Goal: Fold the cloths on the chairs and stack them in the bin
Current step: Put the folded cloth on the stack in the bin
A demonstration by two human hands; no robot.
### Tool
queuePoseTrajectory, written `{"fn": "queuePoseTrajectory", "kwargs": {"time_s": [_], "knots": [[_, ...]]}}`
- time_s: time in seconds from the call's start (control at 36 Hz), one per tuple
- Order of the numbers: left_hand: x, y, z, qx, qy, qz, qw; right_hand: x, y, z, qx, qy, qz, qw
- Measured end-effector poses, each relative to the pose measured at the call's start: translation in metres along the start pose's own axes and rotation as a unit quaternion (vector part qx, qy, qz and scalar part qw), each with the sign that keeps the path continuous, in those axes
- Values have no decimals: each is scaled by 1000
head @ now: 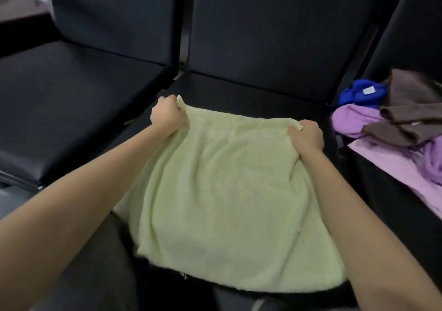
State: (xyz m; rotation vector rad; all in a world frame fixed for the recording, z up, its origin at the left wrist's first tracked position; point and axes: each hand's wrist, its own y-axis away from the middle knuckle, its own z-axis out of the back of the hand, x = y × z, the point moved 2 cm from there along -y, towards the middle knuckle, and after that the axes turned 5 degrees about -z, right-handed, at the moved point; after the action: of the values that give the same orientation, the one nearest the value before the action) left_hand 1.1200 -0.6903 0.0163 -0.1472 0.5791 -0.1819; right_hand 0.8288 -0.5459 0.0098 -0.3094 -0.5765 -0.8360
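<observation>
- The pale green, fluffy square cloth (222, 191) lies spread on the seat of the middle black padded chair (251, 90). It reaches from both hands back toward the person, and its near edge hangs over the seat front.
- The left hand (167, 115) grips the cloth's far left corner with curled fingers. The right hand (307, 134) grips the far right corner the same way, and the far edge runs between them.
- The cloth looks like a single layer, so I judge the first fold is not yet made.
- No bin is in view, so how much is stacked cannot be told.
- To the right of the right hand, on the next seat, lies an unfolded heap that is probably work left. It holds a crumpled brown cloth (411, 109), a lilac cloth (351, 119), a blue cloth with a white tag (358, 94) and a flat pale pink cloth (392, 167).
- To the left of the left hand stands another black padded chair (71, 95).
- Nothing rests on the green cloth between the hands, and the heap lies well apart, so the fold path seems free.
</observation>
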Motion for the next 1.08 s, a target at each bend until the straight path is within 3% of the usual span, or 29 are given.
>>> {"fn": "queuePoseTrajectory", "kwargs": {"time_s": [0.19, 0.5, 0.64, 0.72, 0.83, 1.0, 1.08], "knots": [[-5, 0, 11, 83, 8, 2, 997, -3, -12, 22, 129, 2, 69, 989], [-12, 6, 24, 200, -189, -49, 960, 13, 9, 38, 292, 177, 124, 932], [-8, 12, 29, 210, -197, -75, 955, 24, 21, 39, 282, 279, 157, 904], [-9, 16, 30, 199, -208, -94, 953, 28, 23, 33, 255, 245, 160, 922], [-6, 20, 31, 255, -221, -107, 935, 23, 23, 27, 219, 254, 148, 930], [-4, 27, 36, 259, -200, -130, 936, 23, 34, 44, 275, 344, 140, 887], [-7, 28, 38, 313, -212, -148, 914, 37, 36, 63, 307, 390, 150, 855]]}}
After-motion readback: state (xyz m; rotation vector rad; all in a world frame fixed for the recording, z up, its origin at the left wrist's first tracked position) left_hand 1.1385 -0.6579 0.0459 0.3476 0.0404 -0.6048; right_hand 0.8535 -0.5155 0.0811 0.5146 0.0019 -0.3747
